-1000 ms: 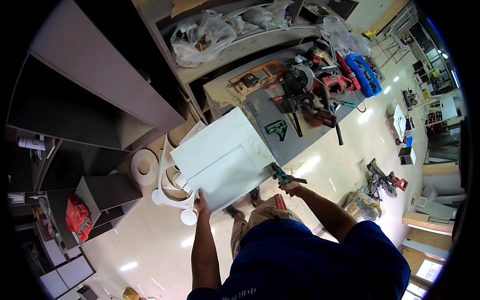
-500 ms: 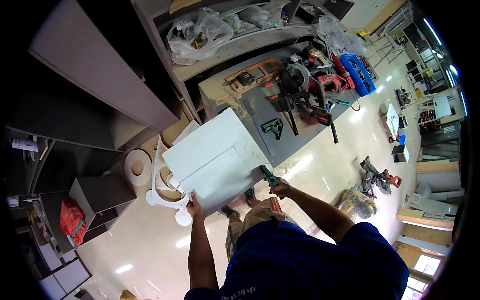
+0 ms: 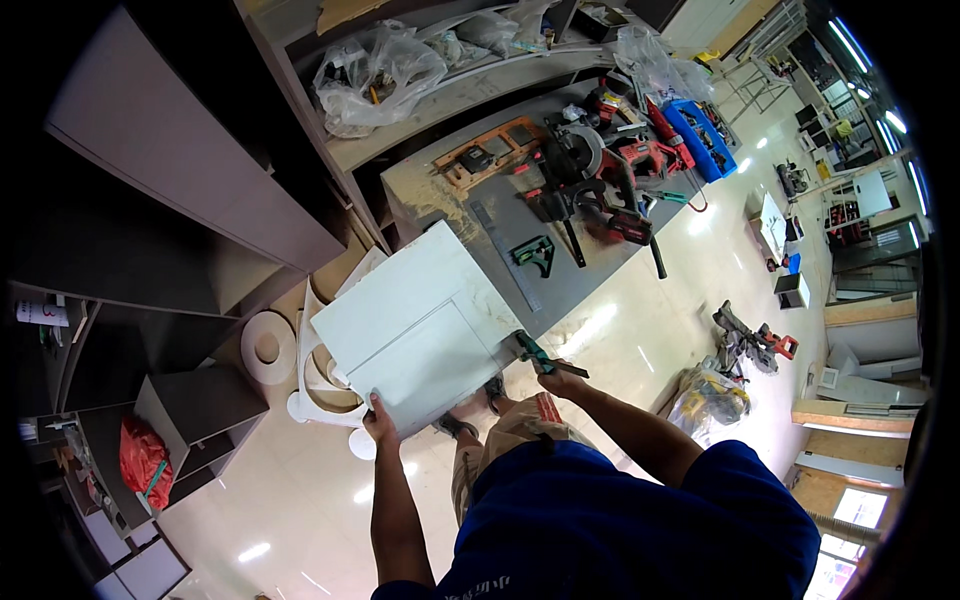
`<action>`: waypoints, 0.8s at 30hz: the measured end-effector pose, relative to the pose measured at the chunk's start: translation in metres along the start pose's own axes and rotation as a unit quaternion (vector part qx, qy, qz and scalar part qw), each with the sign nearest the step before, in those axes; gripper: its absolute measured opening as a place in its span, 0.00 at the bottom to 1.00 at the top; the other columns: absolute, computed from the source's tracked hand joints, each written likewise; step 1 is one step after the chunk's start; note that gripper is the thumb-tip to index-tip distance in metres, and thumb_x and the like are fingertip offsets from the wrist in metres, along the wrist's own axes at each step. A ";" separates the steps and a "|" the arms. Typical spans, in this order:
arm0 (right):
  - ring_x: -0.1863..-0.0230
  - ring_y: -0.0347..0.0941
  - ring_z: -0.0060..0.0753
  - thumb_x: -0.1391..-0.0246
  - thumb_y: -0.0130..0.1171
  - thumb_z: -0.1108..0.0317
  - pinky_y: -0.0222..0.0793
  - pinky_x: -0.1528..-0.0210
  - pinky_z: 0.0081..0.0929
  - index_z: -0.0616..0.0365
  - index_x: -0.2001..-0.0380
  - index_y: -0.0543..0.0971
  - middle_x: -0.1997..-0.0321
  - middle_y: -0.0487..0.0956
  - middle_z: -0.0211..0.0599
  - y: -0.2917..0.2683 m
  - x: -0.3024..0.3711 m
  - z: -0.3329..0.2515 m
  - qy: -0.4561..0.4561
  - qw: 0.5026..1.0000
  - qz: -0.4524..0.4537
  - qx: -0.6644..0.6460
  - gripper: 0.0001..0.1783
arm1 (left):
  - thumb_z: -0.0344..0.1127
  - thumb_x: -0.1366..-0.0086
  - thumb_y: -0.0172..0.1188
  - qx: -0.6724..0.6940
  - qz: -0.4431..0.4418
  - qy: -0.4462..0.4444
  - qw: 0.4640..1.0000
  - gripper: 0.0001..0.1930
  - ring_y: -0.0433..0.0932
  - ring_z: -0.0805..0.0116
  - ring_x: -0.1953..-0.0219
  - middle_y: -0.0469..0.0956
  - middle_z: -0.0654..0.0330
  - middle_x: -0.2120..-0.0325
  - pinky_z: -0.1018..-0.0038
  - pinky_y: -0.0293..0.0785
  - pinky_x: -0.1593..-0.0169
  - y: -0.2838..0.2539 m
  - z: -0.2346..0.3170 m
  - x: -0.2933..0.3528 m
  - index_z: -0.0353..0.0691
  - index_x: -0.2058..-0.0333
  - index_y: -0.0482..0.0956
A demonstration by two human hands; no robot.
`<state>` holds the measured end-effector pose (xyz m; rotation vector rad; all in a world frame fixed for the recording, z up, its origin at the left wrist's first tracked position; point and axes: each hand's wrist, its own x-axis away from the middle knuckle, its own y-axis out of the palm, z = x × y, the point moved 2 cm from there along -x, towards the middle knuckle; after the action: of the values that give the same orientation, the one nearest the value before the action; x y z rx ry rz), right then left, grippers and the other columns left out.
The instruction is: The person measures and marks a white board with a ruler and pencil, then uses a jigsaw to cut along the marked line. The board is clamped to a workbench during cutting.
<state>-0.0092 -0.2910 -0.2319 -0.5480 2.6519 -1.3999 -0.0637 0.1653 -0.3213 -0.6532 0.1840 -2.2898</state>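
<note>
A white rectangular board [image 3: 405, 318] with lines marked on its face is held out in front of me. My left hand [image 3: 381, 422] grips its near left edge, thumb on top and fingers hidden underneath. At the board's right corner, my right hand [image 3: 561, 381] is closed around a green-and-black hand clamp [image 3: 532, 350], whose upper end lies over the board's edge. Whether the clamp is tight on the board I cannot tell. Another green clamp [image 3: 533, 255] lies on the grey workbench [image 3: 552, 302] beyond, beside a metal ruler [image 3: 506, 255].
Red-and-black power tools [image 3: 610, 190] and a blue bin [image 3: 700, 140] crowd the bench's far end. White ring-shaped cutouts [image 3: 268, 347] lie left of the board. Dark cabinets [image 3: 190, 170] stand on the left. A tool and a plastic bag [image 3: 708, 400] are on the floor at right.
The board, both hands and the clamp sit slightly farther left in the picture, along with the whole background. Both grips look the same.
</note>
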 end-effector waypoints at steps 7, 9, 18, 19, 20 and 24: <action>0.79 0.73 0.55 0.45 0.54 0.64 0.68 0.75 0.50 0.59 0.71 0.75 0.80 0.75 0.48 0.007 0.006 0.009 0.052 0.998 -0.024 0.025 0.09 | 0.66 0.36 0.59 -0.047 -0.020 -0.038 0.998 0.38 0.67 0.65 0.78 0.73 0.57 0.84 0.63 0.65 0.71 0.000 -0.001 0.003 0.27 0.80 0.75; 0.81 0.73 0.51 0.41 0.53 0.64 0.68 0.78 0.48 0.60 0.69 0.77 0.79 0.76 0.48 0.002 0.000 -0.003 0.081 0.996 -0.022 0.015 0.10 | 0.64 0.35 0.60 -0.028 -0.023 -0.028 0.999 0.35 0.69 0.66 0.77 0.75 0.57 0.82 0.65 0.67 0.69 -0.003 -0.002 0.000 0.27 0.75 0.78; 0.72 0.80 0.42 0.49 0.56 0.63 0.75 0.67 0.39 0.62 0.71 0.78 0.73 0.81 0.47 -0.006 -0.002 -0.007 0.314 0.912 -0.096 -0.245 0.12 | 0.58 0.32 0.60 -0.006 -0.040 -0.046 0.998 0.31 0.75 0.68 0.69 0.82 0.55 0.71 0.72 0.71 0.62 0.001 0.009 0.007 0.26 0.61 0.81; 0.72 0.80 0.43 0.51 0.55 0.60 0.76 0.66 0.39 0.60 0.71 0.78 0.75 0.80 0.47 -0.004 0.001 -0.009 0.326 0.899 -0.078 -0.282 0.13 | 0.59 0.33 0.60 0.001 -0.032 -0.034 0.999 0.31 0.75 0.69 0.71 0.81 0.56 0.73 0.72 0.71 0.63 0.002 0.012 0.011 0.26 0.62 0.81; 0.73 0.80 0.44 0.53 0.55 0.57 0.76 0.66 0.39 0.58 0.72 0.79 0.78 0.79 0.48 -0.003 0.000 -0.013 0.334 0.884 -0.060 -0.321 0.14 | 0.59 0.33 0.60 0.009 -0.021 -0.020 1.000 0.31 0.74 0.69 0.72 0.81 0.56 0.74 0.71 0.71 0.64 0.001 0.015 0.011 0.26 0.63 0.81; 0.74 0.81 0.40 0.54 0.56 0.60 0.76 0.67 0.37 0.61 0.70 0.80 0.77 0.80 0.50 -0.014 -0.011 -0.025 0.297 0.954 -0.049 -0.014 0.15 | 0.61 0.34 0.60 -0.048 -0.026 -0.040 0.998 0.32 0.69 0.71 0.77 0.77 0.60 0.80 0.70 0.68 0.69 -0.005 0.024 0.009 0.29 0.68 0.80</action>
<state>-0.0014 -0.2751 -0.2075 -0.2914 3.1351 -1.7931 -0.0606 0.1640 -0.2955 -0.8063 0.2438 -2.3106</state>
